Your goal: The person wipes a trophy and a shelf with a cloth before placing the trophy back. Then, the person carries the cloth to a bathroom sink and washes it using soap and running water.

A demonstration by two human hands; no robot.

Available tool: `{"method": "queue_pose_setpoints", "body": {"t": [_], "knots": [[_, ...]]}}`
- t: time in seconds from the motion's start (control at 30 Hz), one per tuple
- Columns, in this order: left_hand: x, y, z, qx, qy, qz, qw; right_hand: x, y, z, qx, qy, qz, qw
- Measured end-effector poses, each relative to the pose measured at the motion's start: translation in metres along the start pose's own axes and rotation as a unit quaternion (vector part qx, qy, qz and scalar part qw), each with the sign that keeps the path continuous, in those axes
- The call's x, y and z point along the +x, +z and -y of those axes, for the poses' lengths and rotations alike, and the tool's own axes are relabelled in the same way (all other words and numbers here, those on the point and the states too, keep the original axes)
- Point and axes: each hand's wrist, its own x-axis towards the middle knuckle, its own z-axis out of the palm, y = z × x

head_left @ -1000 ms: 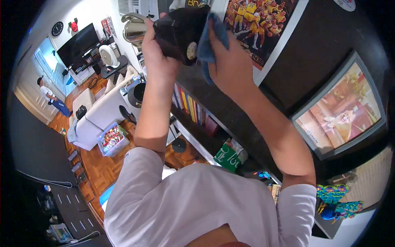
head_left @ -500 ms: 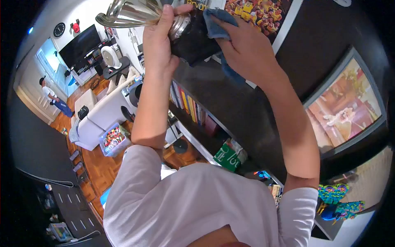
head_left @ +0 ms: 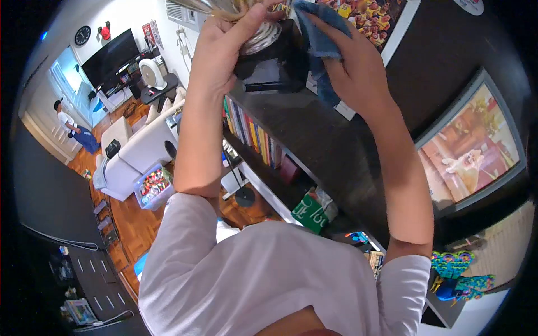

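Note:
My left hand [head_left: 221, 53] is wrapped around the stem of a trophy [head_left: 273, 64] at the top of the view. The trophy has a shiny silver cup, cut off by the upper edge, a ridged silver collar and a glossy black base. A blue cloth [head_left: 324, 31] is gripped in my right hand [head_left: 361, 70], just right of the base. One end of the cloth dangles below my fingers. Whether the cloth touches the base, I cannot tell.
Below my hands runs a dark shelf unit [head_left: 336, 151] with a row of books [head_left: 255, 134] and a green bag [head_left: 311, 211]. A framed dog picture [head_left: 473, 151] stands at right. Farther left are a sofa [head_left: 140, 145], a toy bin [head_left: 154, 187] and another person [head_left: 75, 129].
The trophy has turned in my left hand and moved slightly right, so more of its black base faces me. My right hand and the cloth have shifted right, away from the base's top.

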Motion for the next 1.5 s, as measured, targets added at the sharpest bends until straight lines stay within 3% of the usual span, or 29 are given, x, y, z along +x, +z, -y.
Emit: {"method": "queue_pose_setpoints", "body": {"t": [0.03,0.13,0.23,0.53,0.63,0.77,0.87,0.93,1.03,1.13,1.33,1.43,1.5], "knots": [[-0.001,0.003,0.0,0.018,0.005,-0.011,1.0,0.002,-0.003,0.003,-0.002,0.014,0.047,0.999],[0.001,0.002,0.0,0.079,0.009,-0.022,0.997,0.0,-0.001,0.017,-0.057,-0.021,0.042,0.997],[0.004,-0.004,0.004,0.05,-0.016,0.015,0.998,-0.003,0.001,0.026,-0.064,-0.007,0.024,0.998],[0.006,-0.002,0.014,0.02,-0.05,-0.036,0.998,-0.017,0.017,0.034,-0.158,-0.081,-0.057,0.983],[0.009,-0.005,0.023,0.02,-0.023,-0.122,0.992,-0.024,0.013,0.036,-0.111,-0.175,0.001,0.978],[0.013,-0.015,0.019,-0.044,-0.071,-0.146,0.986,-0.042,0.016,0.046,-0.004,-0.247,0.07,0.966],[0.017,-0.024,0.023,-0.084,-0.097,-0.108,0.986,-0.049,0.014,0.057,0.037,-0.244,0.103,0.963],[0.02,-0.021,0.026,-0.127,-0.127,-0.134,0.975,-0.052,0.009,0.067,0.064,-0.238,0.12,0.962],[0.019,-0.014,0.016,-0.151,-0.201,-0.084,0.964,-0.052,-0.004,0.063,0.036,-0.146,0.013,0.988],[0.018,-0.008,0.021,-0.135,-0.168,-0.059,0.975,-0.03,-0.02,0.06,-0.104,-0.016,-0.068,0.992],[0.015,0.004,0.028,-0.148,-0.109,-0.118,0.976,-0.033,-0.002,0.055,-0.207,-0.004,-0.017,0.978],[0.017,0.004,0.031,-0.156,-0.086,-0.152,0.972,-0.047,0.006,0.062,-0.104,-0.052,0.105,0.988],[0.021,0.0,0.033,-0.152,-0.081,-0.168,0.971,-0.059,0.008,0.067,0.001,0.025,0.107,0.994]]}}
